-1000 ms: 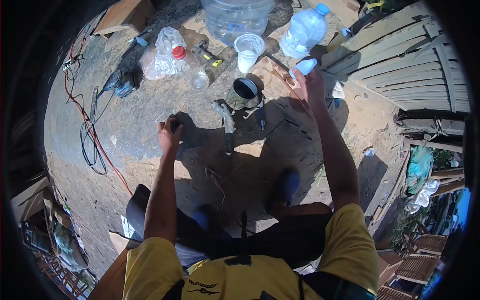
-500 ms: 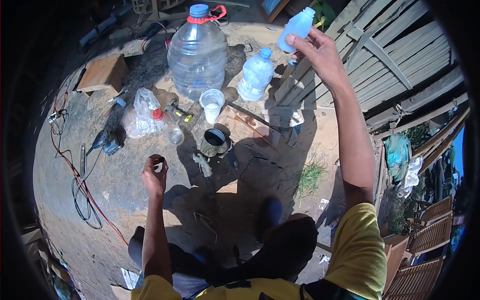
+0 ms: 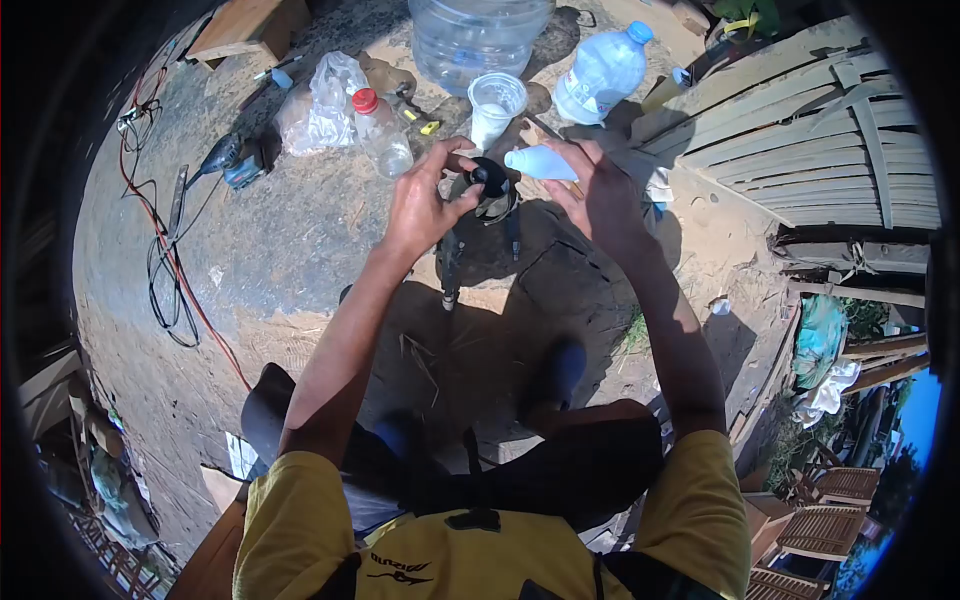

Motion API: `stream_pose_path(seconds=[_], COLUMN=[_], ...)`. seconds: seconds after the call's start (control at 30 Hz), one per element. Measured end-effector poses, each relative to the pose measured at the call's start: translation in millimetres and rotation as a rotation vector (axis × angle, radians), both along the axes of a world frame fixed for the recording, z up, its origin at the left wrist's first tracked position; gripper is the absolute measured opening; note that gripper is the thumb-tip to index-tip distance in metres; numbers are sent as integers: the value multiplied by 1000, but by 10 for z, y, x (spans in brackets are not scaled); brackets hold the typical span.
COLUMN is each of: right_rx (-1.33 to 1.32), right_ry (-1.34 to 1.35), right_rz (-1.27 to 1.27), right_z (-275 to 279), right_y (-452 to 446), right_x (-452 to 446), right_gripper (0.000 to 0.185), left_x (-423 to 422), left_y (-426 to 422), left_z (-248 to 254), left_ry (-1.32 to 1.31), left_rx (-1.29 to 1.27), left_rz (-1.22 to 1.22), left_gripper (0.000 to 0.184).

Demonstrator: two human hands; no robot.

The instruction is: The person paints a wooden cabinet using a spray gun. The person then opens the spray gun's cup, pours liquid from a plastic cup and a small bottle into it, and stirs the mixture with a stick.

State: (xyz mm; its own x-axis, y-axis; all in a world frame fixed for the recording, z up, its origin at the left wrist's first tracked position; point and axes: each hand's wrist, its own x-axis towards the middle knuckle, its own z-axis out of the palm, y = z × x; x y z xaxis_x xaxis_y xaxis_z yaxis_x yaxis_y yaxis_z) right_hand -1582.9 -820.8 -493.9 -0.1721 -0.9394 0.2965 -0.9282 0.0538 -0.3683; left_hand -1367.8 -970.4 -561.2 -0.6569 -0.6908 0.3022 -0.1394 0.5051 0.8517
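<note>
My right hand [image 3: 597, 195] is wrapped round a small pale blue plastic bottle [image 3: 541, 163]. The bottle lies nearly level, its uncapped neck pointing left. Close by on the left, my left hand [image 3: 428, 200] pinches a small black cap [image 3: 479, 175]. Both hands are above a cup with dark contents [image 3: 494, 205], partly covered by the cap and fingers. Just behind it stands a clear plastic cup [image 3: 497, 95] with white material inside.
A large water jug [image 3: 480, 40] and a blue-capped bottle [image 3: 603, 75] stand at the back. A red-capped bottle [image 3: 380, 130] and plastic bag [image 3: 335, 95] are left. Further left lie a power tool [image 3: 225, 160] and cables [image 3: 165, 290]. Wooden slats [image 3: 790, 140] lean at right.
My right hand has brought the pale blue bottle down and left, tipping it from upright to nearly level. My left hand has moved up and right to the cup. The view has shifted.
</note>
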Motion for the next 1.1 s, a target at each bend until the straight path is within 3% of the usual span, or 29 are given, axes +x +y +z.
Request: stream_pose_path(seconds=[0.27,0.87,1.1], right_rx=[-62,-108,-94], right_ry=[297,424,347], right_rz=[-4,10,2], right_z=[-477,-524,-507], right_y=[-5,-134,-146], right_x=[-33,-46,-32], right_gripper=[56,53,55], left_x=[-188,-183,-181], left_y=[-14,-10,-55], left_z=[-212,-231,-277], left_ry=[-52,-104,-92], left_rx=[-36,14,15], left_rz=[-69,-66,-70], left_gripper=[61,57,59])
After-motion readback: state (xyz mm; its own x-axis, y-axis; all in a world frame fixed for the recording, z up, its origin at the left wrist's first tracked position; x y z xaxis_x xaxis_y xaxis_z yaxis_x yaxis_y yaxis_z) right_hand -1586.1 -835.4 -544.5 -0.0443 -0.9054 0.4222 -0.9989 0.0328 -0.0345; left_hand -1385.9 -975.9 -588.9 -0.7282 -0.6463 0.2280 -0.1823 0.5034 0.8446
